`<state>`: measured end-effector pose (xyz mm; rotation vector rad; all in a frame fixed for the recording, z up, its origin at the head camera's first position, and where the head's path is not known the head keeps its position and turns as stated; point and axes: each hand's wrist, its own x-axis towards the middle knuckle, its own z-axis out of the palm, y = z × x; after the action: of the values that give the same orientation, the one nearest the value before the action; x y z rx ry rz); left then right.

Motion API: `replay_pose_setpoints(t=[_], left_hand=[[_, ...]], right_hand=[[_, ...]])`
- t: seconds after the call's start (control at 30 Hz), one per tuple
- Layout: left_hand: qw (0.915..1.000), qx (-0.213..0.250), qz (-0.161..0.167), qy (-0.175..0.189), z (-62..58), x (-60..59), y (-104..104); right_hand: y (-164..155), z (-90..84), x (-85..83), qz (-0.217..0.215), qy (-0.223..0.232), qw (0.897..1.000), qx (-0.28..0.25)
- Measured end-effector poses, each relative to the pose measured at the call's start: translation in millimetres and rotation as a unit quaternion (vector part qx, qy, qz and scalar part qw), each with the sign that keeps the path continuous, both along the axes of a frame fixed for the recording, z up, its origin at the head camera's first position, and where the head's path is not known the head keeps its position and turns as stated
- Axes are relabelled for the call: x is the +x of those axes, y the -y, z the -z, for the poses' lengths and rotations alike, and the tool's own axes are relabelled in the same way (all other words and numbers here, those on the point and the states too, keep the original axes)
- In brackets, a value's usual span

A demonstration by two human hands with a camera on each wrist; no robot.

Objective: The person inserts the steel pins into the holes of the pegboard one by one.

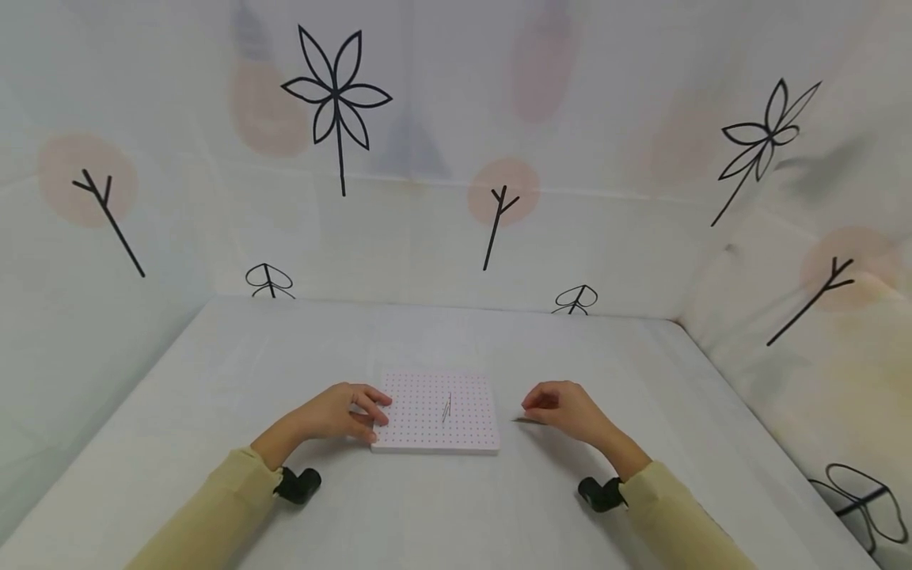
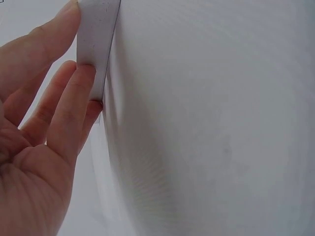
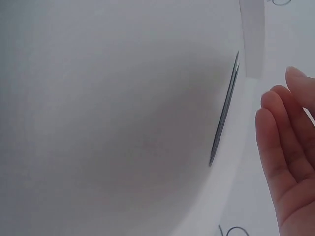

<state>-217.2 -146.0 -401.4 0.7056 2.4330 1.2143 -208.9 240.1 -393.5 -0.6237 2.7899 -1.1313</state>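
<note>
While left hand [image 1: 340,412] rests at the near-left corner of the dotted white board [image 1: 456,392] — fingers [image 2: 74,93] laid against the board's side edge, thumb on the front edge, so gripping the corner lightly. Left wrist view confirms: fingertips pressed flat on the thin white edge, fingers mostly straight, only mildly curled.

Right hand [image 1: 563,408] sits just off the board's right edge, not touching it. Fingers [image 3: 280,147] held together and nearly straight in the right wrist view — relaxed, grasping nothing. Fingertips point toward the board.

Thin dark needle-like tool [image 1: 529,421] lies flat on the white table [image 1: 214,380], right at the right-hand fingertips, between them and the board's near-right corner. Same tool [image 3: 225,112] seen in the right wrist view as a slim grey double-pronged sliver, just beside the fingertips, clear gap to them — no contact visible.

Second pair of thin pins [image 1: 446,407] lies on the board's top face, about centre, roughly midway between the two sets of fingertips, well apart from both.

Board flat on the table, square to the person, pink-red dot grid over its face.

Pale yellow sleeves on both forearms, black wrist-mounted cameras under each. White backdrop with drawn trees and flowers behind and to both sides.
</note>
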Motion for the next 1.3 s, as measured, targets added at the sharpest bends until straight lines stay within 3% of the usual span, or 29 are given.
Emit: replay_pose_setpoints(t=[0.6,1.3], left_hand=[[1.0,-0.002,-0.004,0.001,1.3,-2.5,-0.3],[0.9999,-0.004,-0.009,0.005,0.2,-0.6,-1.2]], right_hand=[[-10.3,4.5,-11.9,-0.043,0.016,0.996,0.072],[-6.6,6.4,-17.7,-0.062,0.063,0.992,0.087]])
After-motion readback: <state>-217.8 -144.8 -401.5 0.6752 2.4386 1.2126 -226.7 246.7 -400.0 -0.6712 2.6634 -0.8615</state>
